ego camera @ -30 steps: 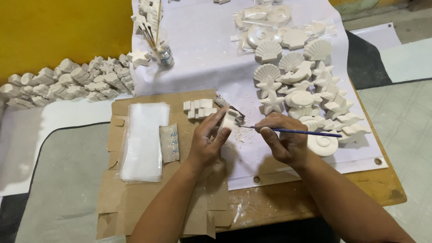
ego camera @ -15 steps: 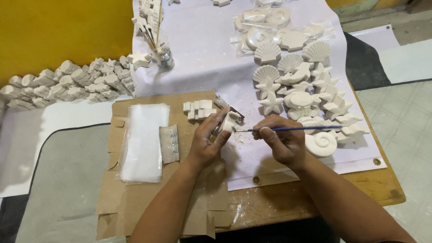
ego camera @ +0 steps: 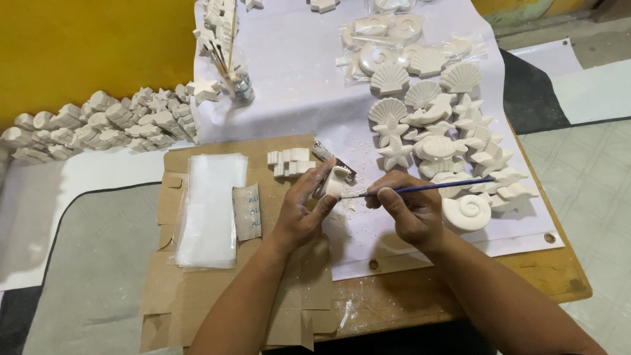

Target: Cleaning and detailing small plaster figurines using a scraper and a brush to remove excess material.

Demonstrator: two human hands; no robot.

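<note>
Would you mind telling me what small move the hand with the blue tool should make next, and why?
Probably a short stroke of the tool's tip along the edge of the small white plaster piece. The left hand holds that piece up between its fingers, the right hand grips the thin blue-handled tool with its tip right at the piece, and white crumbs lie on the paper below.

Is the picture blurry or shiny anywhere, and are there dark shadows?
Head view: sharp across the middle, light soft and even; the left hand and right hand cast only faint shadows on the white sheet; the clear plastic bags show a mild sheen, no hard glare; the table edges bend slightly toward the corners.
</note>
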